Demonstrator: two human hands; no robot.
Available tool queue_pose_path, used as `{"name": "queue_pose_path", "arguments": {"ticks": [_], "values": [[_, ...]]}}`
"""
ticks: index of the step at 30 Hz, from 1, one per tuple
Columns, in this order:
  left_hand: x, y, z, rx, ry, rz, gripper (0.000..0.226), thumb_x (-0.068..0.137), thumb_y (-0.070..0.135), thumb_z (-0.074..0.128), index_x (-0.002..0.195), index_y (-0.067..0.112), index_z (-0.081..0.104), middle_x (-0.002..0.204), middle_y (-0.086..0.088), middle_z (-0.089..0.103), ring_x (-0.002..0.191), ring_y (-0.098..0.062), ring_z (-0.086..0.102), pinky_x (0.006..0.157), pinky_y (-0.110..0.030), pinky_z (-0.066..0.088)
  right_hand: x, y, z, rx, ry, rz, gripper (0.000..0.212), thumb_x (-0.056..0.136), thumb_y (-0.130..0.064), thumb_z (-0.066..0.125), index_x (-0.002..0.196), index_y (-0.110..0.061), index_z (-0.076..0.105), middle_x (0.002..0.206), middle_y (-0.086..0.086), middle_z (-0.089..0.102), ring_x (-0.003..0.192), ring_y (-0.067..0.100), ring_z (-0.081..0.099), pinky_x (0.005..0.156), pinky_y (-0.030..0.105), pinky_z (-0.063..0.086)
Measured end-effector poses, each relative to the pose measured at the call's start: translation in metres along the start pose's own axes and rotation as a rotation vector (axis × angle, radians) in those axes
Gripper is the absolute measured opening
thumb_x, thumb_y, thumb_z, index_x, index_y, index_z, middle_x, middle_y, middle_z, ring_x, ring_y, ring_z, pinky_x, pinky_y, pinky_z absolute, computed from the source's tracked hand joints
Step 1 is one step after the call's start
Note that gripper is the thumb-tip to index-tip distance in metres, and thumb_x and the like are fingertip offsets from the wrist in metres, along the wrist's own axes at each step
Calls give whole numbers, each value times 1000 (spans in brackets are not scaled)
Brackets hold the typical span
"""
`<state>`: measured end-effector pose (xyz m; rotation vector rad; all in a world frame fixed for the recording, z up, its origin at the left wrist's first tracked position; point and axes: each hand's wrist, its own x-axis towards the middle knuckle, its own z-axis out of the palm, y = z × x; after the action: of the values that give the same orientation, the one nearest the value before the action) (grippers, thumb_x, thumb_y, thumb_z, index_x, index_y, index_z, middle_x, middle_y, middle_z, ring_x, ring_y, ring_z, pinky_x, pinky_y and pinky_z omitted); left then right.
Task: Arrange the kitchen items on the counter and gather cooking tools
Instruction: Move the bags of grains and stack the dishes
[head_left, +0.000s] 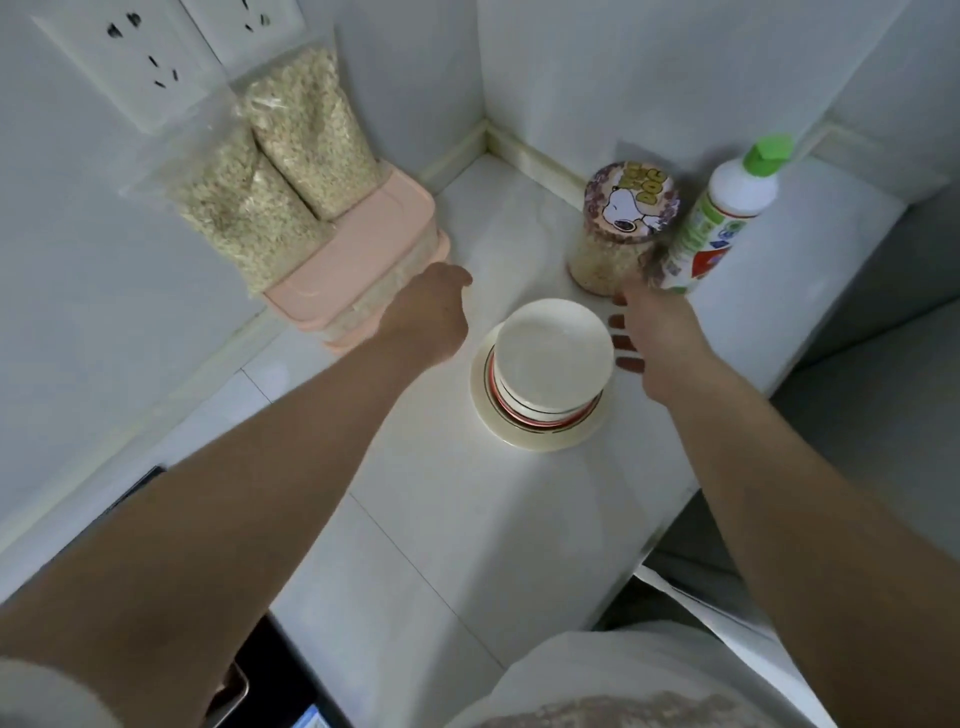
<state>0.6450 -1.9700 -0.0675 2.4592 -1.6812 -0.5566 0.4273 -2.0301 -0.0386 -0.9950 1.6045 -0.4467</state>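
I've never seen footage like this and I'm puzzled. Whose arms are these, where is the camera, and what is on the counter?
There is no machine here. A person wears a camera on the head, looking down at their own bare arms. On the white counter a stack of bowls stands on a plate. Behind it are a jar with a cartoon-dog lid and a white bottle with a green cap. At the left, pink-lidded boxes carry two bags of grain flakes. The left hand reaches toward the boxes, its fingers hidden. The right hand is beside the bowls, holding nothing.
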Motion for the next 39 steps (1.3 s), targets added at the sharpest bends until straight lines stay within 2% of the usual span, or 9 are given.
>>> {"name": "queue_pose_path", "arguments": {"ticks": [2,6,10,13,17,23,33,36,39], "values": [[16,0,-4,232,-52,104,51,92,-2,42,140,14,49,143,-6,44,132,-29,46,108,-45,41,-4,19,0,48,28,106,37,102,-43,37,92,-16,59,96,9,60,85,26,58,78,38,47],[40,5,1,532,-145,238,48,86,-4,48,133,8,52,139,-9,46,128,-31,49,100,-48,49,-10,57,3,168,29,298,29,103,-39,36,107,-17,54,91,3,55,74,21,56,82,40,48],[51,5,6,776,-174,336,39,94,2,47,131,5,56,141,-13,47,133,-29,41,104,-40,43,-15,78,6,84,-20,369,24,99,-26,39,97,-13,59,85,9,58,62,23,48,58,29,40],[51,3,5,1136,-227,392,33,96,14,50,125,14,65,134,-7,57,135,-30,38,111,-41,32,-17,88,9,97,-115,397,23,92,-8,42,93,-8,65,70,11,67,59,26,59,57,32,51],[52,-5,2,1416,-195,448,31,94,19,56,122,17,68,130,-5,63,133,-32,41,117,-49,24,-17,96,15,32,-129,269,26,91,-3,41,114,-3,54,93,23,71,66,33,68,61,46,63],[51,-15,5,1465,-158,511,29,89,23,63,117,19,69,126,-3,65,133,-31,42,112,-43,31,-24,97,21,-105,-156,118,24,92,-22,44,115,-17,38,92,20,66,57,31,65,57,51,61],[42,-25,12,1416,-165,525,30,95,18,53,122,14,67,131,-10,61,138,-34,37,113,-40,31,-16,100,27,-80,-132,80,27,92,-24,45,118,-17,42,96,15,66,52,28,66,51,42,61],[32,-23,10,1425,-205,495,36,96,21,51,130,13,62,142,-17,52,144,-35,28,114,-42,29,-10,97,31,-48,-136,78,30,90,-23,47,119,-16,46,95,16,67,52,28,67,49,38,59],[18,-27,4,1322,-231,477,49,99,23,43,146,7,43,159,-18,31,152,-32,11,122,-44,14,-3,94,38,-25,-133,57,36,84,-21,49,119,-12,53,95,18,68,53,28,67,48,37,58]]}}
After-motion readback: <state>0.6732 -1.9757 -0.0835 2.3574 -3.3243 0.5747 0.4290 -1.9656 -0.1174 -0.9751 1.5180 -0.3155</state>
